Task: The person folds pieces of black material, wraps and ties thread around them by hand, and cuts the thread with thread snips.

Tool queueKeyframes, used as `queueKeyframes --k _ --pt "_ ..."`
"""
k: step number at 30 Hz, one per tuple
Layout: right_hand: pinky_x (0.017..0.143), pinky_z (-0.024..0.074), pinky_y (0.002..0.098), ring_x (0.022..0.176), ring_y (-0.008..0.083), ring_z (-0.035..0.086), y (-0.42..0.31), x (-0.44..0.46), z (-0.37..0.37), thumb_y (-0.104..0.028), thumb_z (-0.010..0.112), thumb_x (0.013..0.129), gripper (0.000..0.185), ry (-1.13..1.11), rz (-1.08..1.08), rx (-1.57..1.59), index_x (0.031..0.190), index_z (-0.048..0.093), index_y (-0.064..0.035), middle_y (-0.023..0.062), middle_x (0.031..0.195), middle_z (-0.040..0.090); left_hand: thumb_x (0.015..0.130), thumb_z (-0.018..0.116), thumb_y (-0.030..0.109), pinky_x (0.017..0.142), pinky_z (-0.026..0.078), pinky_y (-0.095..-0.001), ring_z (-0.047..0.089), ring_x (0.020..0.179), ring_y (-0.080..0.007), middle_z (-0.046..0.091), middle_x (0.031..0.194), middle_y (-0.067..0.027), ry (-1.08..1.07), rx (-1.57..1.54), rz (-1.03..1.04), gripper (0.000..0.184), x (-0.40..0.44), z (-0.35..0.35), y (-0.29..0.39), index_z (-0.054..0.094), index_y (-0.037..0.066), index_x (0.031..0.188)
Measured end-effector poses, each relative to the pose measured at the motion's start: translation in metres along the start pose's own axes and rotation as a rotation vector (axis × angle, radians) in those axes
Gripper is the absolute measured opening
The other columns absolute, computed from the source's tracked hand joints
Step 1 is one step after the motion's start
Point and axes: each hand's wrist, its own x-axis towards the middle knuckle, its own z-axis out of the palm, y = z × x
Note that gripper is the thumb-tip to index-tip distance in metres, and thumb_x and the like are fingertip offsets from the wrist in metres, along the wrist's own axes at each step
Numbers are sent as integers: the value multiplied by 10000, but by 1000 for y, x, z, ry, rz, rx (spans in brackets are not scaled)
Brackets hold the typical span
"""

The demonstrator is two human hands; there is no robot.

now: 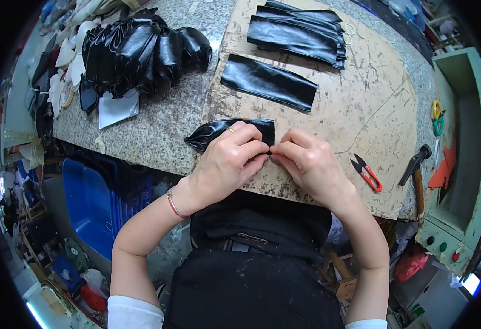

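Note:
Both my hands meet at the near right corner of a shiny black leather-like strip. Its left end is gathered into pleats. My left hand lies over the strip's middle, thumb and index finger pinched at the corner. Opposite it, my right hand pinches the same corner; the fingertips almost touch. A flat black strip lies just beyond. Farther back is a stack of similar strips. To the right of my right hand rest red-handled thread snips.
Gathered black pieces are heaped at the left on the speckled tabletop. A hammer, yellow-and-green scissors and a pale green metal box are at the right. A blue bin stands below the table edge.

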Motion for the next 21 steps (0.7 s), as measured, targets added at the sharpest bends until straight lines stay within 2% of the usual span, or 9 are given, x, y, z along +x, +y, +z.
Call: queueKeyframes --k 4,10,16,21 --pt "651 524 435 746 347 637 2 4 1 -83 698 836 95 20 -10 53 870 645 -11 129 833 593 709 756 -35 741 516 -372 611 846 -299 605 891 -118 -39 -3 13 200 5 -1 0 651 -8 877" --pt "655 526 444 745 357 635 -3 5 7 -80 682 843 110 46 41 -8 874 604 -10 136 846 592 748 707 -47 734 508 -386 600 843 -323 580 875 -143 -52 -8 -30 178 7 3 1 599 -19 887" --pt "647 521 439 774 353 630 5 6 0 -93 668 860 127 -23 -53 -26 897 572 -17 133 867 573 762 692 -59 738 506 -388 598 839 -320 583 884 -136 -35 25 34 175 5 5 -4 600 -20 907" --pt "661 518 415 778 299 615 -1 5 5 -65 667 846 127 15 -108 -129 865 550 -19 123 838 540 765 706 -49 738 507 -390 597 837 -315 584 886 -128 -13 43 42 176 1 2 -4 622 -19 917"
